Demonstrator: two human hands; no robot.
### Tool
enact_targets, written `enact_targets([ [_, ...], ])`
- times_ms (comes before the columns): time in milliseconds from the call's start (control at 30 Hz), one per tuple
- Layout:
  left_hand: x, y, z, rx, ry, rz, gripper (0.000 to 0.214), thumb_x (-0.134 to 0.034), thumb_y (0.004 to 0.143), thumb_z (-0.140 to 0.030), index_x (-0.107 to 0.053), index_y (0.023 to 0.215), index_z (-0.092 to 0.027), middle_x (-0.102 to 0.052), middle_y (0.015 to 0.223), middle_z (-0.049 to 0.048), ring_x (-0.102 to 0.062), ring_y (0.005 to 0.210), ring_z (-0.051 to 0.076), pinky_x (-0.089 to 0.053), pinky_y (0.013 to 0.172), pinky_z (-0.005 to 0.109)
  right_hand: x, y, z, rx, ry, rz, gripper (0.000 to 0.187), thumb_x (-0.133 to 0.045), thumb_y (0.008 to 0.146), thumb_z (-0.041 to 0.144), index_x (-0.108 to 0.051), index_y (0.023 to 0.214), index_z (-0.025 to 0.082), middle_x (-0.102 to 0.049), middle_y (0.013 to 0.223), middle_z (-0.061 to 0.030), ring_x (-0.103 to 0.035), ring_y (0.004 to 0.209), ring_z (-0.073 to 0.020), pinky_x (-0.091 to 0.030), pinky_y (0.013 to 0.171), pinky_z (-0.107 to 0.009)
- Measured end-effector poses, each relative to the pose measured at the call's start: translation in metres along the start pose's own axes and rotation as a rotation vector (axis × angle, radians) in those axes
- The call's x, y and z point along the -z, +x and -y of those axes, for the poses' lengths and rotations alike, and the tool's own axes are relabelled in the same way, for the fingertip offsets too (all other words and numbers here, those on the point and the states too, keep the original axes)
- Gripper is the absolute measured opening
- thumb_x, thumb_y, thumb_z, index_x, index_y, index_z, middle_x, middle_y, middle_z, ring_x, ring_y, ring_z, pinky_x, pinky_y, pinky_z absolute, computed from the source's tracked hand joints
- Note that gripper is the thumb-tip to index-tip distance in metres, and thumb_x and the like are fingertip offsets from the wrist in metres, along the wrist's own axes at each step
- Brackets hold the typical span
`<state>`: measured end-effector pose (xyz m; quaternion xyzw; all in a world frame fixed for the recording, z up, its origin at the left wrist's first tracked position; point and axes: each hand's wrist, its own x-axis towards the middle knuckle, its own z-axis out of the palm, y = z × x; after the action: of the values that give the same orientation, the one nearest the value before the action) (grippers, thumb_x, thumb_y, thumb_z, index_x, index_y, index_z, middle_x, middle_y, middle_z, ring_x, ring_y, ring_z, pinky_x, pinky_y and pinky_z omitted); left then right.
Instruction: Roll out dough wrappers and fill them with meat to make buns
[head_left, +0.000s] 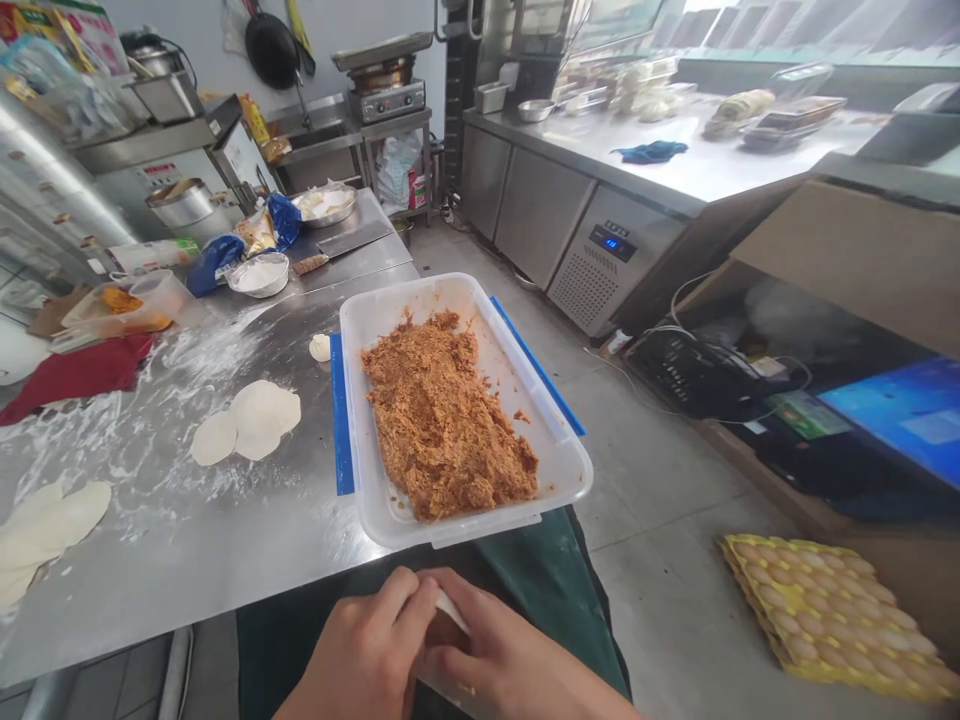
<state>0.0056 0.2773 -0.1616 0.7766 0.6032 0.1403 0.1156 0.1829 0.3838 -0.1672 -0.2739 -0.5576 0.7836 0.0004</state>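
Observation:
At the bottom of the view my left hand [367, 650] and my right hand [510, 660] meet, both closed around a filled dough wrapper [450, 612] whose white edge shows between the fingers. Just beyond them a white plastic container [559, 470] with blue clips holds a heap of brown minced filling [442, 420] and overhangs the steel table's [225, 560] near corner. Round dough wrappers [251, 420] lie on the floured table to the left of the container, more wrappers [45, 520] at the far left edge. A small dough lump [320, 347] sits by the container's far corner.
A red cloth [75, 370], plastic tubs, a flour bowl [259, 273] and a blue bag [214, 262] stand at the table's back. A cleaver [341, 250] lies farther back. An egg tray [832, 615] sits low on the right. A steel counter [675, 170] runs along the far right.

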Motion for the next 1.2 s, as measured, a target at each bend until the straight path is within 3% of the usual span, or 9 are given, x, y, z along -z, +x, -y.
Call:
enact_targets([
  [133, 0.0, -0.002, 0.006, 0.091, -0.116, -0.068, 0.033, -0.046, 0.093, -0.009, -0.059, 0.122, -0.02, -0.067, 0.097, 0.0052, -0.072, 0.078, 0.017, -0.061, 0.063, 0.026, 0.002, -0.004, -0.01, 0.046, 0.299, 0.005, 0.056, -0.068, 0.095, 0.048, -0.049, 0.143, 0.025, -0.066, 0.118, -0.0046, -0.061, 0.107, -0.0222, -0.048, 0.094, -0.036],
  [233, -0.002, -0.003, 0.005, 0.047, -0.09, -0.125, 0.052, -0.047, 0.093, -0.008, -0.05, 0.144, -0.016, -0.07, 0.108, 0.008, -0.075, 0.088, 0.016, -0.063, 0.069, 0.023, -0.001, -0.005, -0.014, 0.123, 0.366, 0.018, 0.05, -0.061, 0.1, 0.051, -0.05, 0.142, 0.027, -0.065, 0.118, -0.0042, -0.06, 0.113, -0.0235, -0.046, 0.102, -0.039],
  [333, -0.003, -0.002, 0.002, 0.042, -0.097, -0.163, 0.05, -0.044, 0.089, -0.005, -0.055, 0.136, -0.016, -0.071, 0.104, 0.0078, -0.075, 0.088, 0.016, -0.063, 0.071, 0.023, -0.005, -0.004, -0.012, 0.14, 0.362, 0.019, 0.044, -0.06, 0.101, 0.05, -0.051, 0.137, 0.027, -0.064, 0.114, -0.0031, -0.058, 0.106, -0.0209, -0.046, 0.097, -0.037],
  [433, -0.002, -0.001, -0.002, 0.082, -0.101, -0.121, 0.036, -0.046, 0.093, -0.008, -0.059, 0.125, -0.019, -0.068, 0.095, 0.0053, -0.075, 0.087, 0.017, -0.063, 0.07, 0.025, -0.009, -0.002, -0.006, 0.124, 0.373, 0.018, 0.034, -0.051, 0.105, 0.053, -0.053, 0.124, 0.024, -0.059, 0.098, 0.0003, -0.054, 0.086, -0.0159, -0.046, 0.083, -0.032],
  [567, 0.002, 0.001, -0.003, 0.034, -0.001, -0.039, 0.057, -0.044, 0.089, -0.006, -0.045, 0.146, -0.014, -0.069, 0.098, 0.006, -0.069, 0.067, 0.015, -0.059, 0.057, 0.025, -0.009, -0.002, 0.002, 0.133, 0.216, -0.054, 0.035, -0.049, 0.104, 0.057, -0.054, 0.113, 0.023, -0.057, 0.103, -0.002, -0.054, 0.094, -0.0186, -0.047, 0.088, -0.035],
  [767, 0.003, 0.005, -0.005, 0.031, -0.006, -0.013, 0.035, -0.045, 0.088, -0.008, -0.056, 0.12, -0.019, -0.062, 0.09, 0.0035, -0.065, 0.063, 0.018, -0.054, 0.05, 0.03, -0.006, -0.005, 0.004, 0.035, 0.141, -0.06, 0.036, -0.041, 0.106, 0.058, -0.052, 0.109, 0.024, -0.058, 0.098, -0.0017, -0.055, 0.087, -0.0187, -0.048, 0.078, -0.033],
  [900, 0.002, 0.009, -0.006, -0.017, 0.049, -0.007, 0.051, -0.043, 0.085, -0.003, -0.05, 0.134, -0.014, -0.065, 0.095, 0.0054, -0.067, 0.063, 0.018, -0.054, 0.051, 0.029, -0.005, -0.004, 0.002, 0.108, -0.039, -0.101, 0.026, -0.049, 0.104, 0.049, -0.053, 0.102, 0.023, -0.061, 0.11, -0.0056, -0.057, 0.101, -0.023, -0.047, 0.094, -0.037],
  [1033, 0.002, 0.01, -0.007, 0.005, 0.014, -0.019, 0.026, -0.045, 0.089, -0.007, -0.056, 0.108, -0.021, -0.059, 0.083, 0.002, -0.06, 0.056, 0.018, -0.051, 0.047, 0.03, -0.004, -0.003, 0.0, 0.005, 0.036, -0.083, 0.022, -0.044, 0.105, 0.042, -0.055, 0.107, 0.023, -0.063, 0.102, -0.0032, -0.06, 0.092, -0.0216, -0.05, 0.082, -0.035],
  [1200, 0.003, 0.01, -0.005, -0.04, 0.083, 0.001, 0.056, -0.043, 0.08, -0.002, -0.049, 0.135, -0.013, -0.068, 0.097, 0.0065, -0.068, 0.065, 0.016, -0.057, 0.055, 0.027, 0.002, -0.001, 0.005, 0.104, -0.055, -0.069, 0.007, -0.056, 0.096, 0.023, -0.058, 0.103, 0.022, -0.062, 0.11, -0.0031, -0.058, 0.105, -0.0225, -0.047, 0.098, -0.037],
])
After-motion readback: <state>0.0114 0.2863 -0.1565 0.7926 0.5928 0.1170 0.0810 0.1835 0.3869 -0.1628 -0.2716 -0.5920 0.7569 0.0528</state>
